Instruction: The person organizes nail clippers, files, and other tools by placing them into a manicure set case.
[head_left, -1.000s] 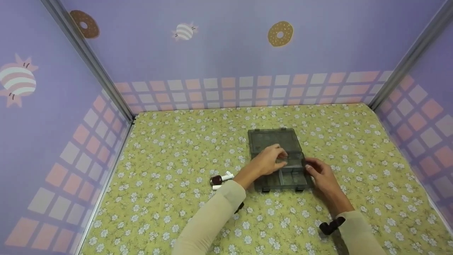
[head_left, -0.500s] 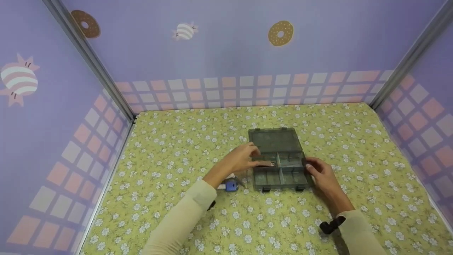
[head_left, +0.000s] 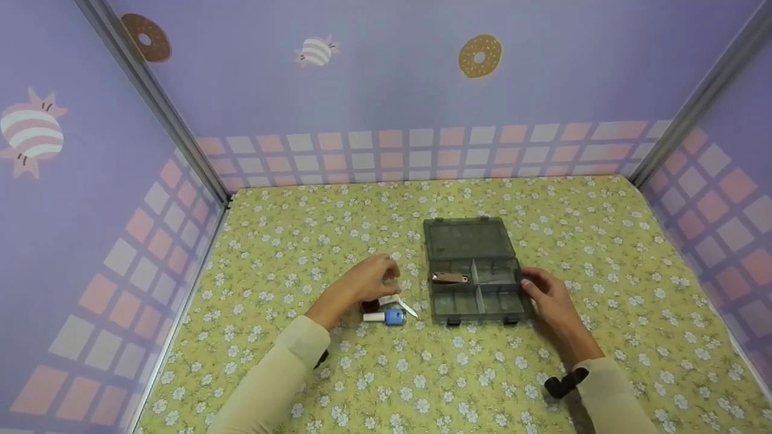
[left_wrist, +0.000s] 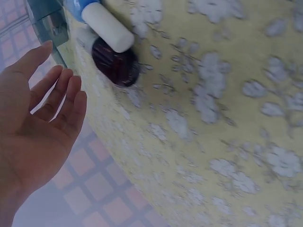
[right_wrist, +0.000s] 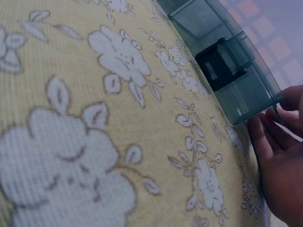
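Note:
My left hand (head_left: 374,278) hovers with relaxed fingers and nothing in them, just over a dark red nail polish bottle (left_wrist: 115,64). Beside that bottle lies a blue nail polish bottle (head_left: 395,316) with a white cap, and a slim silver pointed piece (head_left: 409,308). A smoky grey compartment box (head_left: 463,312) stands with its lid (head_left: 467,238) folded back. In its back left compartment rests a copper-coloured nail clipper (head_left: 450,278). At the box's right side my right hand (head_left: 550,298) grips the wall, thumb at the rim and fingers outside; the right wrist view shows this at a corner.
A yellow flowered cloth (head_left: 289,241) covers the table. Purple panels (head_left: 386,90) with pink and white squares enclose it at the back and sides. Black latches (right_wrist: 221,66) stick out from the box's front.
My left hand set the nail clipper down in the back left compartment, let go and moved left to the bottles. My right hand has stayed at the box.

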A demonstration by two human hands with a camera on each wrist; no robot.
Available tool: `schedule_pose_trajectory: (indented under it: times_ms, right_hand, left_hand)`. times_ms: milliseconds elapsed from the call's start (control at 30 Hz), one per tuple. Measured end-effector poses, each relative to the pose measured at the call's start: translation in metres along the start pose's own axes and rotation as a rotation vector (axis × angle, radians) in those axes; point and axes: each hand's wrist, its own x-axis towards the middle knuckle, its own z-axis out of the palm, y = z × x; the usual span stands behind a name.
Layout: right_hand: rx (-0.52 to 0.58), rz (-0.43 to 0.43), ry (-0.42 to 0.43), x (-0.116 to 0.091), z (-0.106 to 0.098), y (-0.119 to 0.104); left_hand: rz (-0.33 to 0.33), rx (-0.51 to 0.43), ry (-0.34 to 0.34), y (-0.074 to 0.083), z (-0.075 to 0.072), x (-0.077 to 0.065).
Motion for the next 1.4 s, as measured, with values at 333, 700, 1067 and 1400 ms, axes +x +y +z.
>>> schedule_pose_trajectory:
  times_ms: [333, 700, 1067, 1400]
  right_hand:
    - [0.010, -0.028, -0.012, 0.000, 0.000, -0.001]
    - [0.006, -0.018, -0.010, 0.000, 0.000, -0.001]
    - [0.015, -0.010, -0.009, 0.000, 0.001, -0.002]
    - [0.015, -0.022, -0.023, -0.001, 0.001, -0.001]
  left_hand:
    - [-0.010, -0.026, -0.020, -0.013, 0.000, -0.027]
    - [0.007, 0.042, -0.049, -0.020, 0.010, -0.039]
    - [0.014, 0.059, -0.025, -0.014, 0.008, -0.038]
    - [0.100, 0.048, 0.015, 0.020, 0.004, -0.016]
